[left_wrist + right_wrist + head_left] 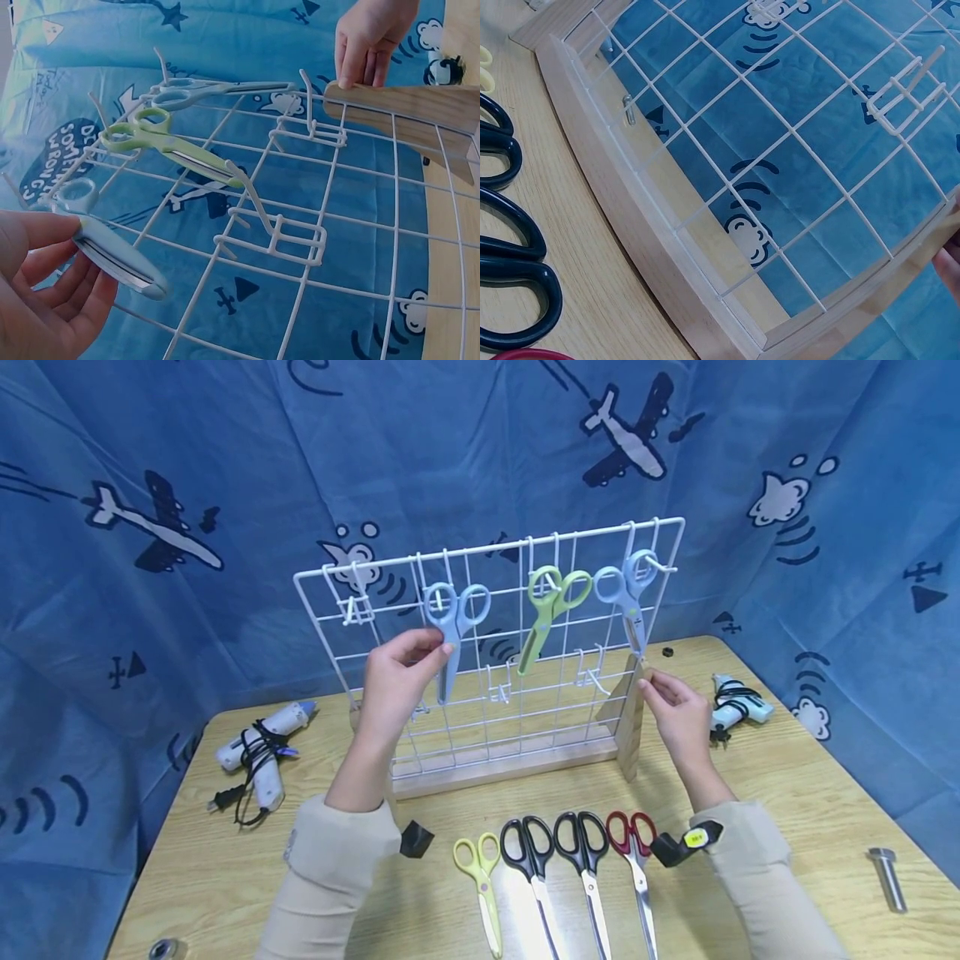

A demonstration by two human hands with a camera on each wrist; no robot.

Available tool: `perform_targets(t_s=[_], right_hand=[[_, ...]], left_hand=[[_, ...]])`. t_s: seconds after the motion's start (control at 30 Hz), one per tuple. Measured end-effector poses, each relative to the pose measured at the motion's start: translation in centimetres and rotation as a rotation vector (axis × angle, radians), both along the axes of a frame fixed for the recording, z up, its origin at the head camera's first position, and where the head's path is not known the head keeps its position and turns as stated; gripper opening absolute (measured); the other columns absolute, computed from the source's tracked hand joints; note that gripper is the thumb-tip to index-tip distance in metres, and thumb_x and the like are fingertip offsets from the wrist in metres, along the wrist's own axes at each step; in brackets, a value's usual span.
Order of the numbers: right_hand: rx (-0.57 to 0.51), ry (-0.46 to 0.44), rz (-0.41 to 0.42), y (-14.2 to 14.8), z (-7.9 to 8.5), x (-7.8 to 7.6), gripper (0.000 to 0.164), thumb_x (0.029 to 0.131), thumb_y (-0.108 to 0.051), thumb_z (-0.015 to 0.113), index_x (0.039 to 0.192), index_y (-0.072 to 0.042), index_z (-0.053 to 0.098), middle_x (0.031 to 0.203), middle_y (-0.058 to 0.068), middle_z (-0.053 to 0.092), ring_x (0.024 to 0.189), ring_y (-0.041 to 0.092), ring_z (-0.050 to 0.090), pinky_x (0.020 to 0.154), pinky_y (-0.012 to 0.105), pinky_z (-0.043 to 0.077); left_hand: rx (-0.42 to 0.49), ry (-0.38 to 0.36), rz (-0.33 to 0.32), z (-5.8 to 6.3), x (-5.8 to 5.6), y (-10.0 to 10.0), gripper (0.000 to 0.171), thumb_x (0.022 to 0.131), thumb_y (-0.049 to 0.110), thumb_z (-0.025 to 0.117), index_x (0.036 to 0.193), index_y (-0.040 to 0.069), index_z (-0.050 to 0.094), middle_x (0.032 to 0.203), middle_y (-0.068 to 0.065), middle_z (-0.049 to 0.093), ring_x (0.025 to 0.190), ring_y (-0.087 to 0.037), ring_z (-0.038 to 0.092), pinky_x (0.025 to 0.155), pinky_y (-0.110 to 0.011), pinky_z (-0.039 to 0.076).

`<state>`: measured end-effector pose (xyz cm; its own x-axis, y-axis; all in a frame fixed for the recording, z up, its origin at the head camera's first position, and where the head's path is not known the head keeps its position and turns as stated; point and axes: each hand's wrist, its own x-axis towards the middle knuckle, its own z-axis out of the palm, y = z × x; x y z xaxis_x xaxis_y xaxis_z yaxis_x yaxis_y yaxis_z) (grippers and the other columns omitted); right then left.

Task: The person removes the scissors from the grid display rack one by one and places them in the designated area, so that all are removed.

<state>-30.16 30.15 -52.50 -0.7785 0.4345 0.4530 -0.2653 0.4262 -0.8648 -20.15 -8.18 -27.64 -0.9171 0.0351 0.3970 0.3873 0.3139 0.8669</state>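
My left hand (405,681) pinches a pair of light blue scissors (452,625) just below the handles. One finger loop sits at a hook on the white wire rack (486,554), and the blades point down. At the rack's right end my right hand (678,710) grips the top of the wooden side post (632,727). Green scissors (551,610) hang at the middle of the rack, and a second light blue pair (628,597) hangs at the right. In the left wrist view, thumb and fingertips hold the blue scissors (124,259) beside the blades.
Yellow scissors (480,885), two black-handled pairs and a red-handled pair (633,852) lie in front of the rack. Glue guns with wrapped cords rest at the left (262,752) and right (738,703). A bolt (888,878) lies at the right. Other hooks (501,685) hold nothing.
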Motion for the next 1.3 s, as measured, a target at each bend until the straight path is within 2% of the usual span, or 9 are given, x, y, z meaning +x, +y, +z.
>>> perform_targets(t_s=[0.13, 0.3, 0.53, 0.73, 0.97, 1.13, 1.17, 1.23, 1.3], right_hand=[[-0.007, 0.008, 0.005, 0.0, 0.0, 0.0, 0.035, 0.07, -0.042, 0.063, 0.102, -0.029, 0.06, 0.099, -0.004, 0.062, 0.088, 0.007, 0.059, 0.07, 0.016, 0.048], [-0.013, 0.013, 0.015, 0.0, -0.1, -0.1, 0.035, 0.07, -0.041, 0.064, 0.102, -0.028, 0.06, 0.1, -0.003, 0.062, 0.089, 0.007, 0.058, 0.071, 0.016, 0.048], [-0.006, -0.002, -0.009, 0.1, -0.1, -0.1, 0.035, 0.069, -0.043, 0.064, 0.101, -0.03, 0.06, 0.099, -0.004, 0.062, 0.088, 0.006, 0.058, 0.07, 0.016, 0.048], [-0.006, -0.022, -0.014, 0.2, -0.2, -0.2, 0.036, 0.068, -0.044, 0.064, 0.101, -0.031, 0.06, 0.099, -0.005, 0.062, 0.088, 0.006, 0.058, 0.07, 0.016, 0.048], [0.004, -0.027, -0.018, 0.1, -0.1, -0.2, 0.035, 0.069, -0.045, 0.063, 0.101, -0.031, 0.06, 0.099, -0.005, 0.062, 0.087, 0.005, 0.059, 0.069, 0.016, 0.048], [0.009, -0.044, -0.024, 0.0, -0.2, -0.1, 0.036, 0.068, -0.046, 0.063, 0.101, -0.032, 0.06, 0.099, -0.006, 0.062, 0.087, 0.005, 0.058, 0.07, 0.016, 0.048], [0.015, -0.048, -0.026, 0.1, -0.2, -0.1, 0.036, 0.068, -0.046, 0.063, 0.102, -0.032, 0.059, 0.1, -0.006, 0.062, 0.088, 0.004, 0.058, 0.07, 0.016, 0.048], [0.021, -0.049, -0.03, 0.2, -0.3, -0.1, 0.036, 0.068, -0.046, 0.063, 0.102, -0.032, 0.059, 0.1, -0.006, 0.062, 0.088, 0.004, 0.058, 0.07, 0.016, 0.048], [0.027, -0.046, -0.031, 0.2, -0.4, -0.1, 0.036, 0.069, -0.046, 0.062, 0.102, -0.032, 0.059, 0.1, -0.007, 0.062, 0.088, 0.004, 0.058, 0.07, 0.016, 0.048]], left_hand=[[0.07, -0.023, -0.053, 0.1, 0.4, 0.1, 0.025, 0.076, 0.022, 0.063, 0.094, 0.004, 0.061, 0.088, -0.006, 0.062, 0.08, -0.013, 0.055, 0.073, -0.027, 0.046], [0.147, 0.011, -0.115, 0.5, 1.5, 0.2, 0.022, 0.076, 0.018, 0.063, 0.091, 0.001, 0.061, 0.085, -0.007, 0.062, 0.079, -0.015, 0.057, 0.074, -0.027, 0.048], [0.115, 0.023, -0.148, 1.0, 3.8, -0.3, 0.021, 0.076, 0.021, 0.063, 0.087, 0.003, 0.061, 0.08, -0.005, 0.061, 0.074, -0.016, 0.056, 0.068, -0.027, 0.049], [0.087, -0.054, -0.155, 0.5, 5.7, -1.4, 0.018, 0.075, 0.018, 0.064, 0.085, 0.002, 0.061, 0.076, -0.006, 0.061, 0.068, -0.019, 0.057, 0.064, -0.028, 0.05], [0.058, -0.183, -0.128, -1.5, 7.7, -3.2, 0.02, 0.074, 0.018, 0.065, 0.083, 0.0, 0.06, 0.078, -0.009, 0.062, 0.067, -0.015, 0.057, 0.066, -0.029, 0.051], [0.046, -0.261, -0.104, -3.9, 8.8, -4.7, 0.021, 0.074, 0.019, 0.065, 0.083, 0.001, 0.06, 0.078, -0.01, 0.062, 0.066, -0.014, 0.058, 0.062, -0.027, 0.051], [0.053, -0.251, -0.128, -4.5, 9.0, -5.1, 0.02, 0.075, 0.018, 0.064, 0.083, 0.001, 0.06, 0.078, -0.01, 0.062, 0.067, -0.014, 0.058, 0.062, -0.026, 0.05], [0.042, -0.246, -0.135, -9.5, 7.8, -6.9, 0.02, 0.075, 0.021, 0.063, 0.086, 0.005, 0.061, 0.079, -0.007, 0.063, 0.067, -0.015, 0.059, 0.06, -0.026, 0.051], [0.058, -0.244, -0.136, -15.2, 6.6, -8.7, 0.019, 0.075, 0.023, 0.063, 0.089, 0.009, 0.061, 0.081, -0.005, 0.063, 0.068, -0.017, 0.06, 0.058, -0.027, 0.051]])
